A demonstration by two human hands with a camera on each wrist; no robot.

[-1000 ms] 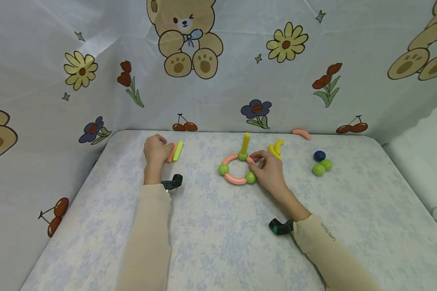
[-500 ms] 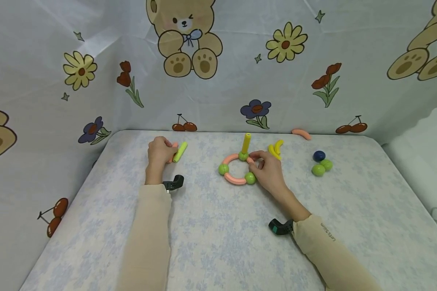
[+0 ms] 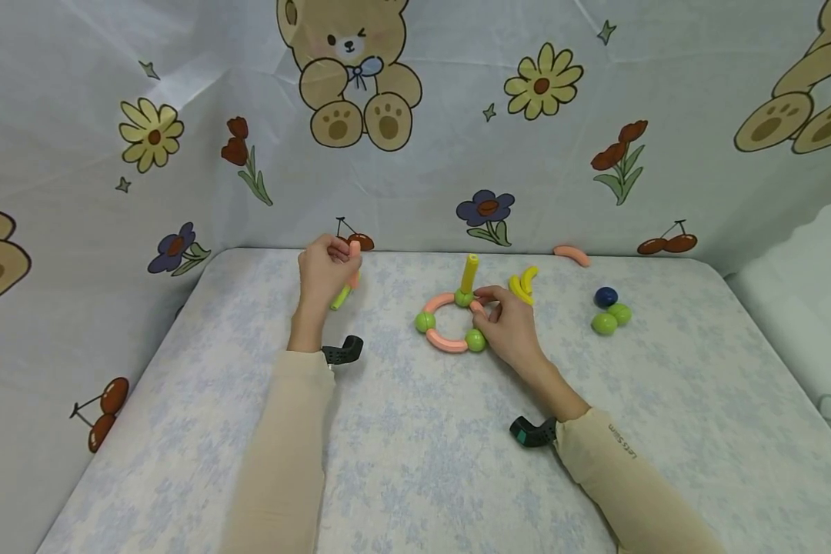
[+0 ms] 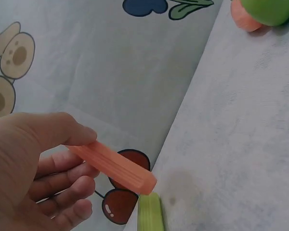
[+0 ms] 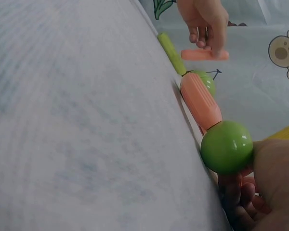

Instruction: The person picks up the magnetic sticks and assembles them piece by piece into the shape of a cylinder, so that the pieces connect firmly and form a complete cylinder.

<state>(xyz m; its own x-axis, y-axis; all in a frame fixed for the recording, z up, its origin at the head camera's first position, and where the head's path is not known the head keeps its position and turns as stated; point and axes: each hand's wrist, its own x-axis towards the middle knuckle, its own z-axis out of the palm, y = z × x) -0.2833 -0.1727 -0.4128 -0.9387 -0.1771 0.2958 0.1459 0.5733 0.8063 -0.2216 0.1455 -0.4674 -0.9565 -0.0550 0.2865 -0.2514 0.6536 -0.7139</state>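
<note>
**Orange stick held near upright, left of ring**

Pinches orange stick near its upper end with left hand: thumb over it, fingers curled below, grasp narrow. Holds it clear of surface, long axis close to vertical, lower end toward green stick. Cannot confirm contact between those two; overlapping in every view.

Steadies ring with right hand, pinching right arc between thumb and fingers. Noted: ring flat on surface. Noted also: yellow stick upright on far ball, roughly parallel to orange stick. Noted on left ball: no upright stick.

Governing relation, as judged: orange stick to left ball. Located, in the head view, to the right of left hand and somewhat closer to the person's body; apart, with bare surface between. Rated nearer to left ball: left hand. Placed across on the opposite side of ring: right hand. Judged from the close match with yellow stick's axis: sideways offset from ring, rather than tilt, as the main gap at this moment.
</note>
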